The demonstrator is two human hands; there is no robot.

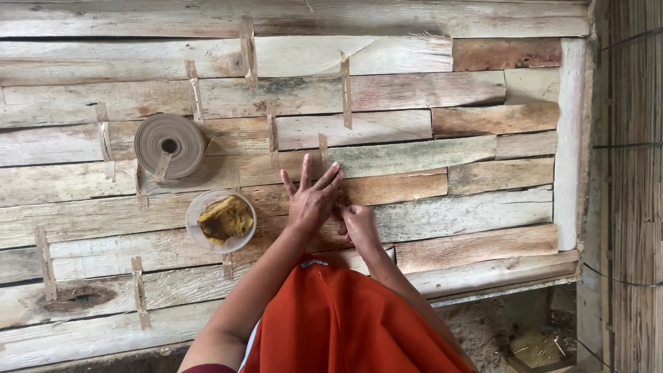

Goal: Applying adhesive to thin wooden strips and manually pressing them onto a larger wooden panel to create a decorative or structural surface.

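There is one view only, from a camera worn on the person's head. It looks almost straight down onto a counter [442, 207] of rough wooden strips, which fills most of the frame. The camera sits close above the hands [330, 207], which meet near the middle. At the right edge a reed wall [632, 173] shows; ground lies at the near right corner.
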